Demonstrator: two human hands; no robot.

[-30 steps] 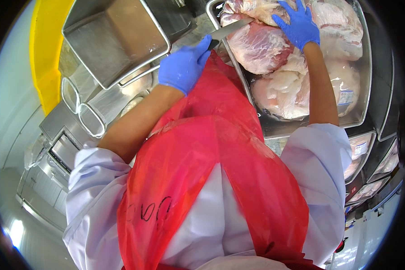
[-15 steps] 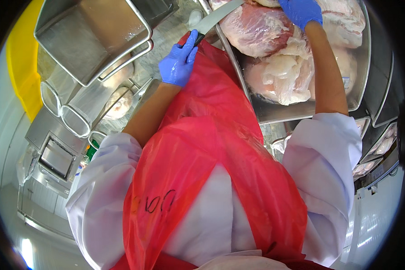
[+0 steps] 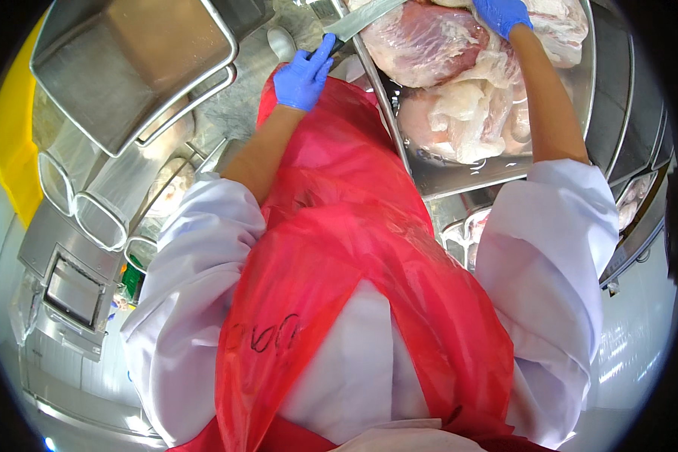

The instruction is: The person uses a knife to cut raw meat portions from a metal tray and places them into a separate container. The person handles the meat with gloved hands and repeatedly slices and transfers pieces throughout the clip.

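Knife and raw meat at a steel tray

Gloved left hand [image 3: 303, 74], in blue, is closed around the dark handle of a knife [image 3: 358, 22], whose broad blade reaches across the tray's left rim toward the meat. Gloved right hand [image 3: 502, 13] rests on the top of a large pink cut of raw meat [image 3: 422, 41] near the tray's far edge; how tightly its fingers grip cannot be told. Paler pieces of meat [image 3: 459, 113] lie nearer the front of the steel tray [image 3: 467, 175]. A red plastic apron [image 3: 354, 248] covers a white coat. An empty steel bin [image 3: 120, 68] stands to the left.
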